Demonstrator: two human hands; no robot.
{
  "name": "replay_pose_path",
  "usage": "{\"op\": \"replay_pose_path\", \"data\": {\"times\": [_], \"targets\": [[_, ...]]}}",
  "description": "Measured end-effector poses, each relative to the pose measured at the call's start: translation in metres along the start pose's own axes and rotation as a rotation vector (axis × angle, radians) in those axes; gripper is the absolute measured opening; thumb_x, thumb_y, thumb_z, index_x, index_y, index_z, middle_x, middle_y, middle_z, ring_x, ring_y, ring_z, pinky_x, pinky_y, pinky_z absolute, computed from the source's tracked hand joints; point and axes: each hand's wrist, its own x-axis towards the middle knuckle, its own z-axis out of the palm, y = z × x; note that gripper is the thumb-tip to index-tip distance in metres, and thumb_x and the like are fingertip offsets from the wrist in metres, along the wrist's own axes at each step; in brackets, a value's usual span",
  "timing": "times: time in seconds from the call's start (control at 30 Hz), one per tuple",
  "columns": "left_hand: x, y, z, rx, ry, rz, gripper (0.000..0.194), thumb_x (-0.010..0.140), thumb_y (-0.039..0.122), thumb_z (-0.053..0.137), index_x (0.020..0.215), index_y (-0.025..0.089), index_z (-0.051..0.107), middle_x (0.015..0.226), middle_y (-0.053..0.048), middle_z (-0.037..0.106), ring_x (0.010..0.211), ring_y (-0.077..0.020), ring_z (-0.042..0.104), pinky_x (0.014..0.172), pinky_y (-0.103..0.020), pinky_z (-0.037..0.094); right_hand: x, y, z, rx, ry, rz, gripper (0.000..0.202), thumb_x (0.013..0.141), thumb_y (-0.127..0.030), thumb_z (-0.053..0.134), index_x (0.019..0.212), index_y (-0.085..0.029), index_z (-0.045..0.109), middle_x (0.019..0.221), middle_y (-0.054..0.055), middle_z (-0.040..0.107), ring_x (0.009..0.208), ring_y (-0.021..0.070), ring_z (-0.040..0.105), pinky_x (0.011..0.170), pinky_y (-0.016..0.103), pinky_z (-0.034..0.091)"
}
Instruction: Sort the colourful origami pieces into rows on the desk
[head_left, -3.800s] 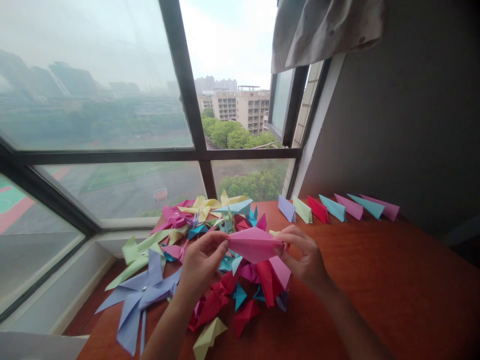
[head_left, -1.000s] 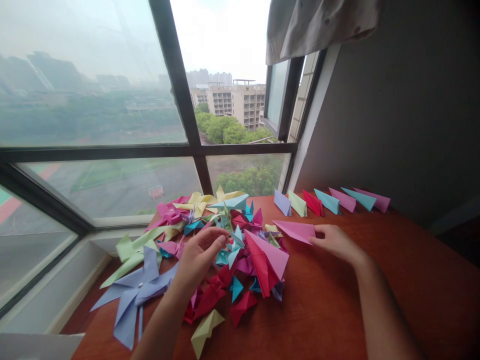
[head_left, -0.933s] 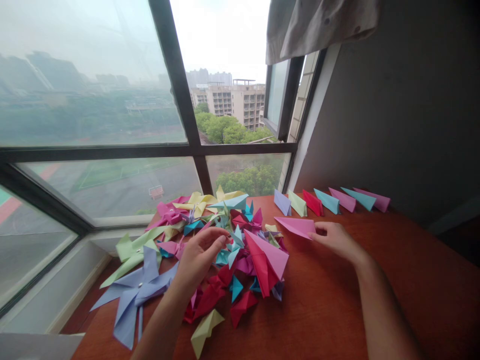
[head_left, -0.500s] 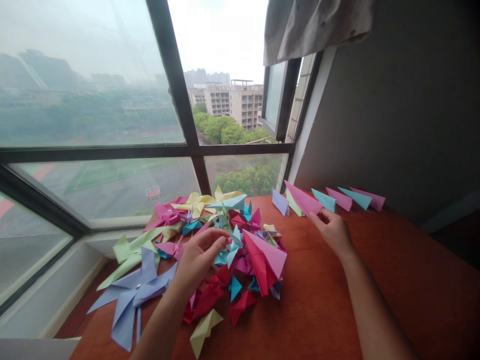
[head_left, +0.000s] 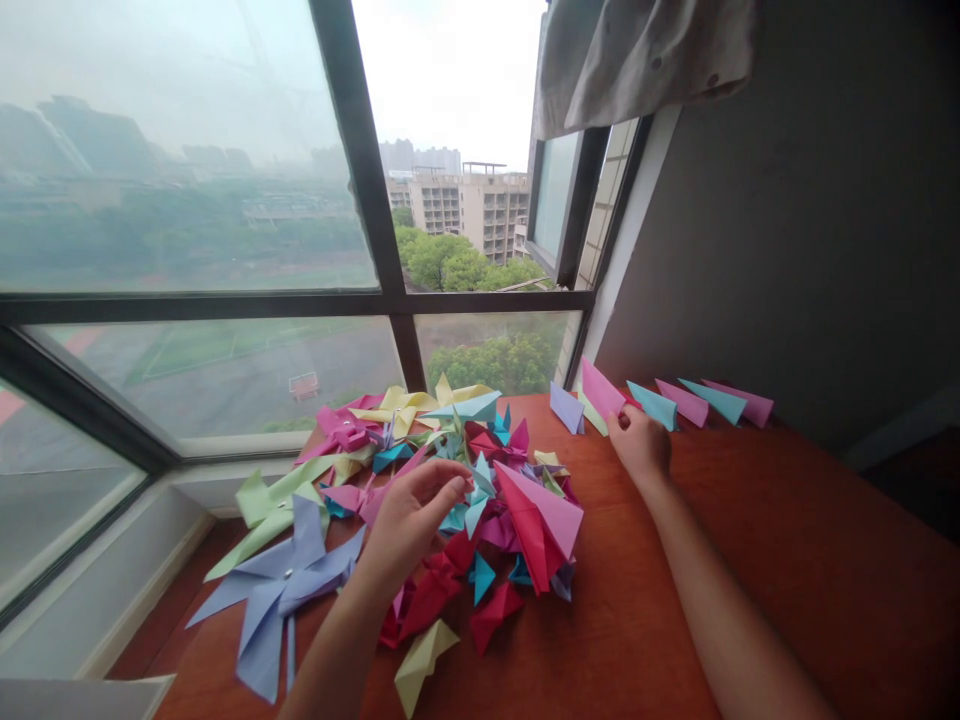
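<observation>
The pink plane has moved from over the pile to the far row, overlapping the green plane, pinched in my right hand. Gripping lightly should avoid creasing it. My left hand hangs loosely spread above the pile.

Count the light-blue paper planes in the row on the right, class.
2: one light-blue plane just beyond the right hand, the other second from the right end. The hand may hide more.
</observation>
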Motion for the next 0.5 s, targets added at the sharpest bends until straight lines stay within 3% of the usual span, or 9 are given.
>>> {"op": "replay_pose_path", "data": {"times": [0.5], "targets": [[-0.002, 0.013, 0.002, 0.014, -0.007, -0.059, 0.030, 0.080, 0.045, 0.067, 0.091, 0.017, 0.070, 0.087, -0.007, 0.075, 0.085, -0.0227, 0.069, 0.066, -0.026, 0.052, -0.001, 0.001, 0.001, -0.169, -0.059, 0.018, 0.026, 0.094, -0.029, 0.049, 0.087, -0.017, 0.071, 0.088, 0.010, 0.070, 0.068, 0.0154, 0.055, 0.057, 0.027, 0.023]]}}
